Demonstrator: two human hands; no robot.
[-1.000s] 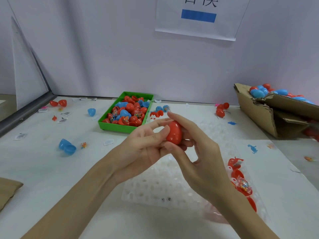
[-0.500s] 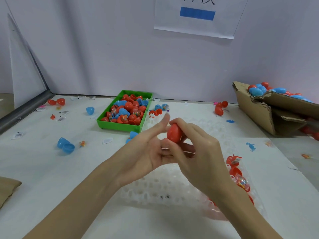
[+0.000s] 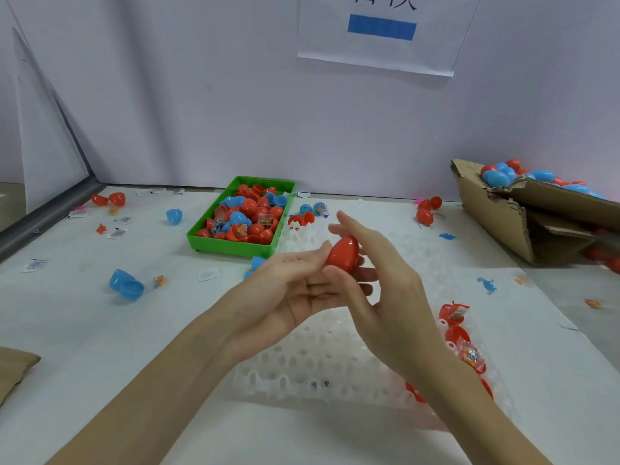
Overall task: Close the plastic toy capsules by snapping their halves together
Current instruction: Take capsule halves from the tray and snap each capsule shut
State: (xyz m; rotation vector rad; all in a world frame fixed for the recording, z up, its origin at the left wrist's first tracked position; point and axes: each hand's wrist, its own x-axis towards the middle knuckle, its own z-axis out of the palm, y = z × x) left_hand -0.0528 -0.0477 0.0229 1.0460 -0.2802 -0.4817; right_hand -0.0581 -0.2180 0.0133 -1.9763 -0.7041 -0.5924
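Head view. Red capsule (image 3: 343, 254) is closed, held above the middle of the white table (image 3: 84, 330), over the white moulded tray (image 3: 312, 360). Left hand (image 3: 295, 293) lies palm up under it — fingers nearly straight, thumb tip touching the capsule's left side, fingertips beneath. Right hand (image 3: 385, 297) comes from the right; thumb presses the capsule's lower end, index and middle fingers stretch straight past its top. Neither hand is clenched; the capsule is pinched between the two.

Edges and room: the table ends at the back wall and at a grey rail (image 3: 43, 219) on the left. Bare table lies near-left of the forearms. Right of the right wrist, open red halves with toy packets (image 3: 466, 350) sit along the moulded tray's edge — close to the arm.

Around: green bin (image 3: 235, 246) of red and blue halves just beyond the hands. Torn cardboard box (image 3: 523, 226) of closed capsules at far right. An open blue capsule (image 3: 125, 285) at left, small paper slips scattered round it. A blue toy dinosaur (image 3: 486, 285) lies at right.
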